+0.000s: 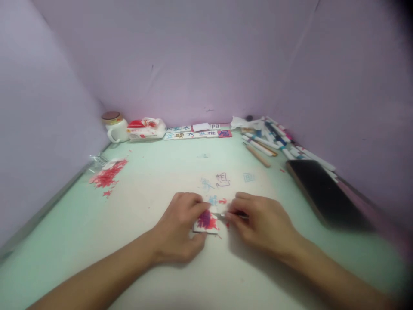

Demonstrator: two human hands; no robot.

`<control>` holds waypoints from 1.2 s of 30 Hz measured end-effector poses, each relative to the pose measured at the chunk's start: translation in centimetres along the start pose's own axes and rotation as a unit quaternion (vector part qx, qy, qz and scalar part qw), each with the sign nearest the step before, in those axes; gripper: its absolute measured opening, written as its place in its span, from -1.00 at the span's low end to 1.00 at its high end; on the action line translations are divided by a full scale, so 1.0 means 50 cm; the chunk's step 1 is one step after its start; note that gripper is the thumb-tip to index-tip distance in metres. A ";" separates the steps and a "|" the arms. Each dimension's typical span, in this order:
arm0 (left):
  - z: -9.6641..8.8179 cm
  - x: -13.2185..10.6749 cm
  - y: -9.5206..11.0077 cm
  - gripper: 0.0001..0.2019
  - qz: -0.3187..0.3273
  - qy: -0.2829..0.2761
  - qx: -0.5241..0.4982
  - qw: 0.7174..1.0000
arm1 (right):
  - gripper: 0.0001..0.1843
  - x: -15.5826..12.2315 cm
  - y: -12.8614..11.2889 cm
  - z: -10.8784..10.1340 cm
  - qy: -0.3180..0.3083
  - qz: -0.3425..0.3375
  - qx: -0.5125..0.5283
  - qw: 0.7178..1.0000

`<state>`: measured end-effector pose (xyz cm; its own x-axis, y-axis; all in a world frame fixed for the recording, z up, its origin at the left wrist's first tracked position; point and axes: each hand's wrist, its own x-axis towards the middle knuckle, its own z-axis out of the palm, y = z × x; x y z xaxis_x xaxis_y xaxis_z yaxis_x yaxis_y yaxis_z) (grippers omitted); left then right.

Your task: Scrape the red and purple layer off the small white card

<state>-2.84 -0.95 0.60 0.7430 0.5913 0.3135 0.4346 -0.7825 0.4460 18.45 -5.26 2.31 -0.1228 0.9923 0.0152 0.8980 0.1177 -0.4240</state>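
Left hand: the left hand rests on the surface at centre, fingers curled down onto a small white card smeared with red and purple — its grip is pressed together on the card's left edge, pinning it flat.
Right hand: the right hand sits just right of the card, thumb and fingers pinched on a thin metal tool; what kind of tool it is cannot be told, as most of it is hidden in the grip.
Key relation: the card lies between the two hands, touching the left one; the tool's tip points leftward and meets the card's upper right corner. The tool's long axis runs roughly left to right across the view. The left hand is the nearer to the card's body, the right hand reaches it only through the tool.
Surface: pale green, with faint blue and dark characters written on it just beyond the card.
Far left: red scraps scattered beside a clear wrapper; a white mug and a tissue pack at the back.
Far edge: a row of character cards.
Right: a heap of marker pens and a dark phone — well apart from the hands.
Room: plain lilac walls close in on three sides.
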 end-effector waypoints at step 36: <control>0.001 0.000 -0.002 -0.56 0.008 -0.004 -0.002 1.000 | -0.84 0.000 -0.011 -0.002 -0.024 -0.001 -0.035 0.999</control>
<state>-2.86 -0.86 0.51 0.7541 0.5774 0.3129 0.4211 -0.7908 0.4442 18.00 -5.34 2.63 -0.1433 0.9893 -0.0279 0.9249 0.1238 -0.3595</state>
